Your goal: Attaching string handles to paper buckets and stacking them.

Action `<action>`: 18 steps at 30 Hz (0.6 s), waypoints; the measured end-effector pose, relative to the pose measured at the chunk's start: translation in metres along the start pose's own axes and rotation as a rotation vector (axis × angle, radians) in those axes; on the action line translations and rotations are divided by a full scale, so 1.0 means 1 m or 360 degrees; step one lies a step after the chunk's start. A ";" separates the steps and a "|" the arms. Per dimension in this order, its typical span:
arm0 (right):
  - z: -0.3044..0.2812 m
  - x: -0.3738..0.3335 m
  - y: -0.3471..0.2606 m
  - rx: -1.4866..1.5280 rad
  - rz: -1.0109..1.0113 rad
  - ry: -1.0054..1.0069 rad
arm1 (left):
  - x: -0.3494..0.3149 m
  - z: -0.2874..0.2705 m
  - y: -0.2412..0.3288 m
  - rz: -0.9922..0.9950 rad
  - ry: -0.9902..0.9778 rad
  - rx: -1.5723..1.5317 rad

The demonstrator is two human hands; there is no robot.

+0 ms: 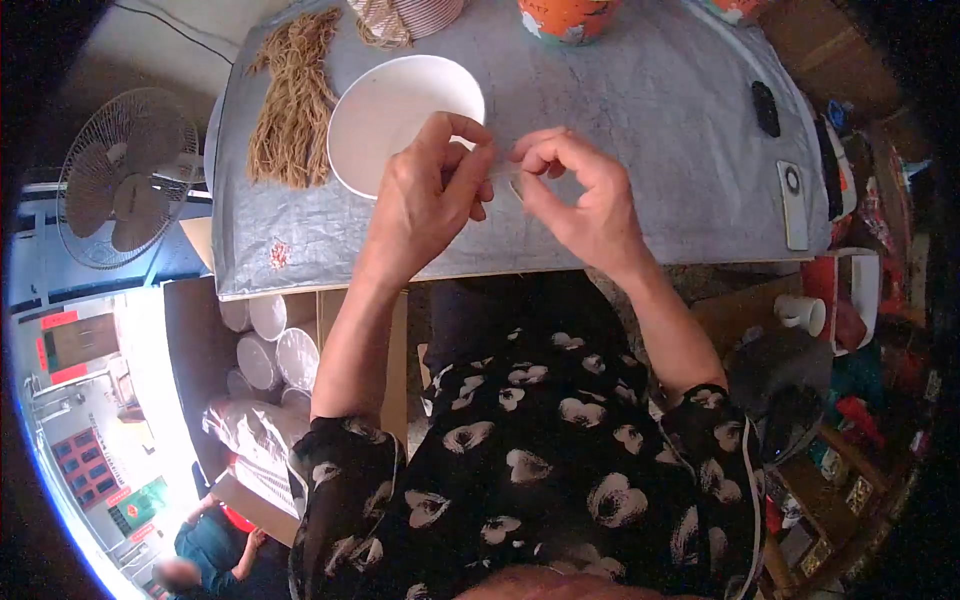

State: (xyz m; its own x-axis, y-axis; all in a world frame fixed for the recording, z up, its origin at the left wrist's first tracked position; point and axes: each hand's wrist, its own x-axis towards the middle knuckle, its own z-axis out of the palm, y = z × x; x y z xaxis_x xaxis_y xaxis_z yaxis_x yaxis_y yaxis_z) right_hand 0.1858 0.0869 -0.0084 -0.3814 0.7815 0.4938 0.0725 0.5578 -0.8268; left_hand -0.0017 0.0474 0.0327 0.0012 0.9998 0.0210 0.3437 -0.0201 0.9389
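Both hands are raised over the near middle of a grey-covered table (660, 190), fingertips almost meeting. My left hand (425, 195) is closed in a pinch in front of the white bucket (362, 130), partly covering its right side. Just to the right, my right hand (590, 205) pinches with thumb and forefinger. Something small, thin and pale shows between the two sets of fingertips; its kind is too small to make out. Left of the bucket lies a bundle of brown twine (295, 110).
At the far edge stand a striped bucket (425, 12) with cord and an orange bucket (565, 22). Small red-and-white bits (280, 255) lie front left. A phone (793, 205) lies at right. Beyond the table are a fan (130, 175), a box with several containers (262, 360), and another person (215, 550).
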 end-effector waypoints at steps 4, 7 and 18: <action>-0.017 0.003 0.004 0.0519 0.0569 -0.0339 | -0.001 -0.005 0.000 -0.0027 0.0000 -0.0110; -0.024 0.003 0.010 0.0814 0.0844 -0.0495 | -0.001 -0.006 -0.002 -0.0001 -0.0037 -0.0143; -0.011 0.006 0.012 0.0819 0.0666 -0.0480 | -0.002 -0.011 0.000 0.0007 -0.0182 -0.0249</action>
State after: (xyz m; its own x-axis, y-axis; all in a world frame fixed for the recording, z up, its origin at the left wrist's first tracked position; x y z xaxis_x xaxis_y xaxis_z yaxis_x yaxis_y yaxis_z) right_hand 0.1947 0.1016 -0.0127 -0.6594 0.7482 0.0740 -0.1464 -0.0313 -0.9887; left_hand -0.0119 0.0456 0.0368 0.1122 0.9937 -0.0059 0.1932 -0.0160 0.9810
